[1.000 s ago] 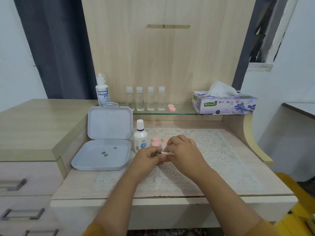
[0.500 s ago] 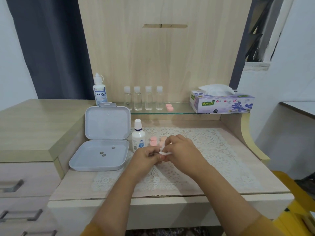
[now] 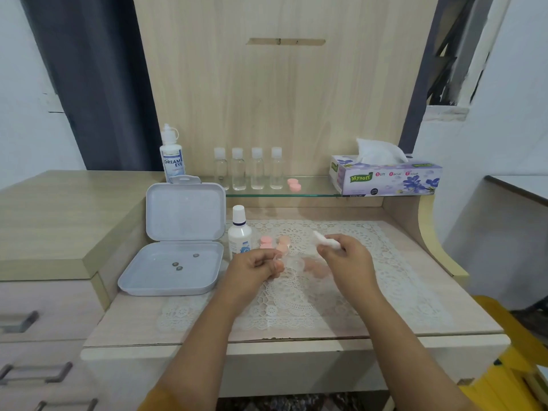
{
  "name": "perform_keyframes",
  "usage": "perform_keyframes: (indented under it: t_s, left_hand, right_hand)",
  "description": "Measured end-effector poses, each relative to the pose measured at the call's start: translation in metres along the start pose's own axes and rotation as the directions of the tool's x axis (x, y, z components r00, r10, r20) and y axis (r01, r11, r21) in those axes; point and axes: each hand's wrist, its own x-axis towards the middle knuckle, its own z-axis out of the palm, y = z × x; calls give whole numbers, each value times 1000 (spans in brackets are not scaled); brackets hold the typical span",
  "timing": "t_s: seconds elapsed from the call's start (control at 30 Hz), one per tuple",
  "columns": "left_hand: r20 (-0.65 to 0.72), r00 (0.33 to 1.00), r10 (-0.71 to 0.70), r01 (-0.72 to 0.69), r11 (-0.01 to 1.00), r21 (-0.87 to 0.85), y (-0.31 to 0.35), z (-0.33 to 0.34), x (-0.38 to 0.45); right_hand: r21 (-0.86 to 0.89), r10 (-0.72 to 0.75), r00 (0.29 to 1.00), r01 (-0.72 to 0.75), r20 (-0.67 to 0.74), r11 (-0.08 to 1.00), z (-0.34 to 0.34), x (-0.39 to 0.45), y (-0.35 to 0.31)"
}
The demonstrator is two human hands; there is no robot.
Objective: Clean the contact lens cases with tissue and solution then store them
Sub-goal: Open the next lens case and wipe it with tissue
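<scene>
While the left hand [image 3: 255, 266] pinched a small clear lens case [image 3: 278, 258] between thumb and fingertips just above the lace mat [image 3: 385, 262], the right hand [image 3: 344, 256] held a wad of tissue [image 3: 326, 241] off to the side, its fingers curled round the wad. The two hands were apart, so the tissue touched no case at that instant; the person probably kept the case raised and steady so the tissue could reach its inside. Pink caps [image 3: 266, 242] and peach caps [image 3: 283, 244] lay on the mat just beside a small white solution bottle [image 3: 239, 232], within easy reach of either grip. Blur hid what lay under the right hand. An open grey storage box [image 3: 178, 262] sat at the left of the tabletop [image 3: 296, 330], lid propped up, likely ready to receive the cleaned cases. On the glass shelf [image 3: 314, 189] behind stood a tissue box [image 3: 385, 179], four clear bottles [image 3: 247, 170] and another pink case [image 3: 294, 185].
</scene>
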Motion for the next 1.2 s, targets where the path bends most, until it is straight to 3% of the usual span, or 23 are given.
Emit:
perform_keyframes:
  t_s: [0.13, 0.33, 0.5, 0.73, 0.9, 1.03, 1.2]
  left_hand:
    - [-16, 1000, -17, 17, 999, -35, 0, -1, 2]
    - [3, 1000, -9, 9, 999, -51, 1, -2, 0]
    - [48, 999, -1, 2, 1000, -31, 1, -1, 0]
    - [76, 997, -18, 20, 1000, -18, 2, 0, -1]
    - [60, 998, -15, 16, 1000, -3, -1, 1, 1]
    - [39, 999, -32, 32, 999, 16, -3, 1, 2]
    - [73, 997, 1, -7, 997, 79, -3, 1, 2]
  right_hand:
    - [12, 11, 993, -13, 115, 1000, 12, -11, 9]
    - [411, 131, 956, -233, 261, 881, 29, -15, 15]
    - [469, 157, 971, -224, 178, 854, 29, -17, 10]
    - [368, 234, 964, -264, 126, 891, 33, -14, 10]
    - [297, 185, 982, -188, 38, 936, 37, -17, 11]
    - [419, 214, 977, -185, -22, 889, 36, -17, 6]
    - [323, 216, 976, -216, 34, 921, 36, -8, -5]
